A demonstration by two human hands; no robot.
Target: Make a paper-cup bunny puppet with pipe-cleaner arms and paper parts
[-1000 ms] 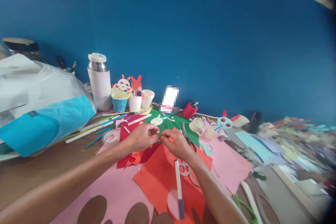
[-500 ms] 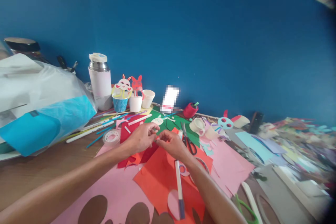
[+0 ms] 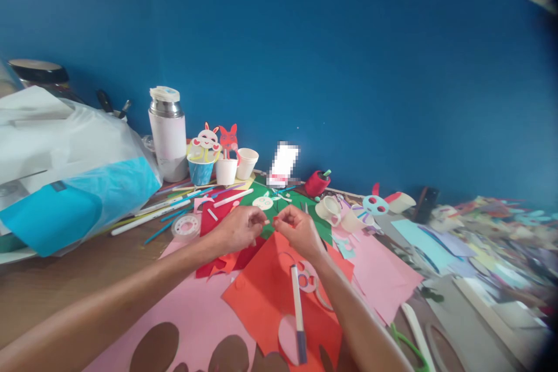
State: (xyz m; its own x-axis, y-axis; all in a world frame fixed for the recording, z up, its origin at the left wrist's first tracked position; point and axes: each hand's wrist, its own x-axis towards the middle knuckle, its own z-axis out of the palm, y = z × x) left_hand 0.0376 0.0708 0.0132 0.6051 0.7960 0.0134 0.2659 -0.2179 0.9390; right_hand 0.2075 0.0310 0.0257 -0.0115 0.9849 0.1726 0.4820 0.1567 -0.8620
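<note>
Over the middle of the coloured paper, my left hand point(image 3: 242, 226) is curled, thumb and fingers pinched; a tiny pale bit seems to show at the tips, too small to name. Facing it across a narrow gap, my right hand point(image 3: 299, 231) pinches a small red piece point(image 3: 275, 220). Just behind both lies a white paper animal face point(image 3: 263, 202) on green paper point(image 3: 285, 204). Below the right wrist, a marker point(image 3: 297, 296) rests on orange-red paper point(image 3: 257, 285). Dark red paper point(image 3: 207, 264) is under the left wrist. Scissors point(image 3: 306, 208) are mostly hidden behind the right hand.
Left stand a plastic bag point(image 3: 87, 139), a flask point(image 3: 168, 139) and paper cups point(image 3: 247, 164) with paper animal faces. A tape roll point(image 3: 186, 225) sits near pens and sticks point(image 3: 152, 209). At the back are a blurred phone point(image 3: 283, 164) and red thread spool point(image 3: 317, 183). Paper scraps point(image 3: 488, 244) crowd the right.
My hands have drawn slightly apart, the right one moving up and to the right over the scissors. A small red piece now shows at its fingertips.
</note>
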